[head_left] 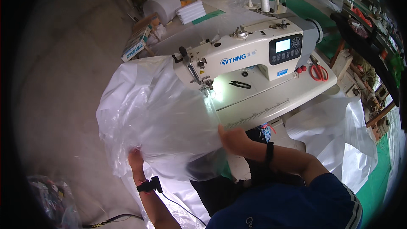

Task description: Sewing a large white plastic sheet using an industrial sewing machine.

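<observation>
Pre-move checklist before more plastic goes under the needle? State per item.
1. Left hand gripping the clear plastic sheet from below: ok.
2. Right hand on the sheet's near edge: ok.
3. Sheet reaches the needle area of the sewing machine: ok; whether it lies under the presser foot, cannot tell.
4. Black thread snips lying loose on the machine bed, close to the feed path: not ok.
5. Red scissors away from the sheet: ok.
</observation>
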Demonstrator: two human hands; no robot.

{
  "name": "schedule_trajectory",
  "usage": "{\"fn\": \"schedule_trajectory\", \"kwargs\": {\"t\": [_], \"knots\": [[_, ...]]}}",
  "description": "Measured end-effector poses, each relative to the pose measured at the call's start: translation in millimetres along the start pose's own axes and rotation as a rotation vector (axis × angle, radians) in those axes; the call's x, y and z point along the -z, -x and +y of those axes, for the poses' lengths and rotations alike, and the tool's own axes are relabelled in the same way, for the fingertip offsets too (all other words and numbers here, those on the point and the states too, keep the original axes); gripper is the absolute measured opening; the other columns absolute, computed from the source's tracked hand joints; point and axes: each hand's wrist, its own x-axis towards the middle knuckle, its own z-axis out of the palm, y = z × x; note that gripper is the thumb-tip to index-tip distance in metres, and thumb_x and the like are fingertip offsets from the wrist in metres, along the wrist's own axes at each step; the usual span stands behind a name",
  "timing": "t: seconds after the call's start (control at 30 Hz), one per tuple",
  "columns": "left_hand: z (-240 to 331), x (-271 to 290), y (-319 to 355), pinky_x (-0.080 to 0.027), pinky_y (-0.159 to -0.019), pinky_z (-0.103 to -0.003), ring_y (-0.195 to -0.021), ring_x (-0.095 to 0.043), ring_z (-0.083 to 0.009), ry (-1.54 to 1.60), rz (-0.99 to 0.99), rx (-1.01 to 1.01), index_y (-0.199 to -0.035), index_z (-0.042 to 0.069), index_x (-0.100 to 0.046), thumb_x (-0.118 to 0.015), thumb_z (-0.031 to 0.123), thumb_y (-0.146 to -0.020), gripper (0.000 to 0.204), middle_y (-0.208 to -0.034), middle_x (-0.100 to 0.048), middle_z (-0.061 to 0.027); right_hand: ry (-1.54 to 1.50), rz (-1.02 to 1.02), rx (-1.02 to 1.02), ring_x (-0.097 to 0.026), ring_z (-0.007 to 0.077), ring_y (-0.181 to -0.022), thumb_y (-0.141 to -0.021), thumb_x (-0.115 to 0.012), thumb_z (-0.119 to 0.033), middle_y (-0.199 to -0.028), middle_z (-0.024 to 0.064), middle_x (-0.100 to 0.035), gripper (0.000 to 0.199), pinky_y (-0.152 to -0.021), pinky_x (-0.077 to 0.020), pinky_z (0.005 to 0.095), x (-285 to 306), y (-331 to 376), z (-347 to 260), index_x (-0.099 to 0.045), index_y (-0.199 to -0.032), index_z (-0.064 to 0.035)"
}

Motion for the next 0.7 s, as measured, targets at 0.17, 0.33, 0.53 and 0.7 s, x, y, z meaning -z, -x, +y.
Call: {"fn": "schedule_trajectory", "kwargs": {"t": [0.17, 0.33, 0.53, 0.7], "knots": [[-12.7, -27.4, -28.9, -0.047, -0.079, -0.049, -0.092, -0.058, -0.0426, 0.081, -0.367, 0.546, -0.090, 0.002, -0.065, -0.042, 0.025, -0.084, 0.033, -0.096, -0.063, -0.0230, -0.097, -0.229, -0.002, -0.064, 0.0282, -0.057, -0.079, -0.052, -0.010, -0.064, 0.0125, -0.063, 0.035, -0.046, -0.0473, 0.0395, 10.2, -43.1, 6.5, -0.050, -0.110, 0.0064], [10.9, -39.9, -64.7, -0.046, -0.082, -0.049, -0.096, -0.058, -0.0429, 0.189, -0.410, 0.710, -0.093, 0.003, -0.064, -0.041, 0.026, -0.084, 0.034, -0.100, -0.062, -0.0241, -0.034, -0.144, -0.063, -0.064, 0.0278, -0.056, -0.080, -0.051, -0.011, -0.065, 0.0110, -0.064, 0.041, -0.046, -0.0470, 0.0387, -3.2, -67.9, 16.6, -0.049, -0.116, 0.0083], [6.1, -44.9, -73.2, -0.044, -0.085, -0.047, -0.099, -0.057, -0.0421, 0.195, -0.493, 0.756, -0.101, 0.005, -0.063, -0.043, 0.033, -0.083, 0.039, -0.106, -0.061, -0.0227, -0.004, -0.114, -0.077, -0.064, 0.0278, -0.060, -0.082, -0.047, -0.009, -0.069, 0.0114, -0.064, 0.044, -0.048, -0.0472, 0.0397, -8.0, -100.0, 23.6, -0.045, -0.123, 0.0096], [-11.1, -24.2, -71.8, -0.045, -0.086, -0.047, -0.097, -0.059, -0.0411, 0.305, -0.542, 0.747, -0.100, 0.003, -0.064, -0.051, 0.041, -0.081, 0.044, -0.102, -0.062, -0.0255, -0.072, -0.107, -0.053, -0.065, 0.0292, -0.065, -0.084, -0.044, -0.008, -0.074, 0.0139, -0.065, 0.039, -0.050, -0.0483, 0.0416, -20.3, -114.5, 33.7, -0.045, -0.119, 0.0100]]}}
